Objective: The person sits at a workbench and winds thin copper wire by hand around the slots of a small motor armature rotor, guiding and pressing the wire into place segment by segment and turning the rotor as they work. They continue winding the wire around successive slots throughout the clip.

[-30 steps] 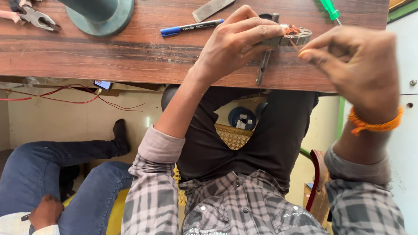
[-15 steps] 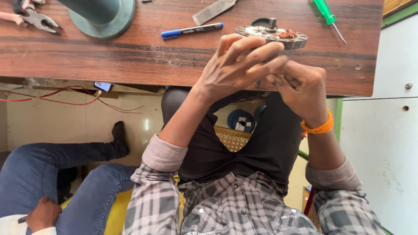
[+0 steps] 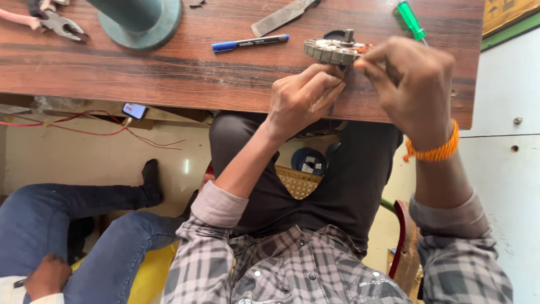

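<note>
Both hands, left hand and right hand, grip a round ribbed metal stator (copper windings).

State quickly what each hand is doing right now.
Left hand: fingers curled, pressing against the motor stator from below.
Right hand: fingers pinched at the stator's copper winding; what they grip cannot be told.

A single camera on the person's head looks steeply down, close over the wooden table edge, the lap and the floor below. The table runs across the top of the view; both forearms reach up into it from the bottom.
</note>
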The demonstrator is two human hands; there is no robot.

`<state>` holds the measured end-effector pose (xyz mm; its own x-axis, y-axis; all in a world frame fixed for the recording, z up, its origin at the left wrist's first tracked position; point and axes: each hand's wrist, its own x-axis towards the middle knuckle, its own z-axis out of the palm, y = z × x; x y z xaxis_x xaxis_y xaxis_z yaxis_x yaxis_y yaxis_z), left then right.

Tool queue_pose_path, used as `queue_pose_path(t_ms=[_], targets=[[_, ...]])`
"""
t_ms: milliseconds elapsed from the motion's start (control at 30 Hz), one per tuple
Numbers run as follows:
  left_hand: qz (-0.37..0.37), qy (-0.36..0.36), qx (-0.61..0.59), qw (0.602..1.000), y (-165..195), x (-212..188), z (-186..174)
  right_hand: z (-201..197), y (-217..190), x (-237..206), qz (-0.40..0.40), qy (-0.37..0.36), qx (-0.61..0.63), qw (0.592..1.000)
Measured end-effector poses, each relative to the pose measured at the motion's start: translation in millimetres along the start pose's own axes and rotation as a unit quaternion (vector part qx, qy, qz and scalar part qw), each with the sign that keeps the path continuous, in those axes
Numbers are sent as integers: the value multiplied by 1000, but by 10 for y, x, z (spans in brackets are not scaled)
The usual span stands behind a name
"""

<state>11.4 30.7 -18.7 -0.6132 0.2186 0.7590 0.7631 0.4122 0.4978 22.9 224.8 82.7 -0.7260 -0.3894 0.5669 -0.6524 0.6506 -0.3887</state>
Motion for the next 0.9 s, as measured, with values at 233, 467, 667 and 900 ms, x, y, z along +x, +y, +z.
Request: queue_pose_path(t_ms=[233,467,667,900], targets=[[-183,58,-91,977,2,-76,233,184,335,286,85,-38,82,992],[-242,63,-68,966,87,-32,262,179,870,190,108,-19,-5,994],[111,54,140,982,101,210,-122,-1,804,-4,174,-7,5,985],[86,-145,-54,984,-331,512,-121,-372,379,-18,245,2,109,963]])
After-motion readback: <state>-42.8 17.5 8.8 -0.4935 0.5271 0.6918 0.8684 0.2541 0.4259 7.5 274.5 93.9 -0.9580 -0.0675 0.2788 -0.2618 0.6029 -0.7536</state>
